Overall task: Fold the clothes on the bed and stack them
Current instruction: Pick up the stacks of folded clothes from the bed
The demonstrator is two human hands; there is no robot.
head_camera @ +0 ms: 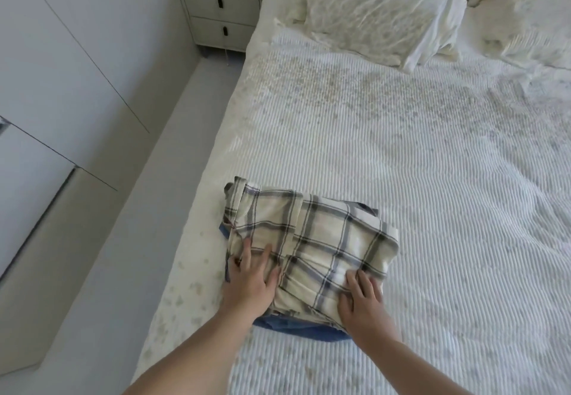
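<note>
Clothes — the stack sat near the left edge of the bed (pixel 401 163), a wide mattress under a white ribbed cover that filled most of the view. Two white pillows (pixel 383 8) lay crumpled at the head end, well apart from the stack. A pale nightstand (pixel 221 8) with two drawers stood beside the bed at the head end.

On top of the stack was a folded plaid shirt (pixel 318 240), cream with grey and dark checks, roughly squared, collar end lumpy at the far left corner. Under it a blue garment (pixel 306 329) showed only as a strip along the near edge, and another sliver at the left.

The left hand (pixel 250 280) lay flat on the near left part of the shirt, fingers straight and spread, pressing. The right hand (pixel 361 299) rested on the near right corner, fingers slightly bent over the fabric; whether it pinched the cloth or only pressed, cannot tell.

Handling judgement: light, soft, limp cotton — no stiffness, folds likely to slump or slide if lifted by one edge. Best taken from both sides under the whole stack, or pressed flat from above.
</note>
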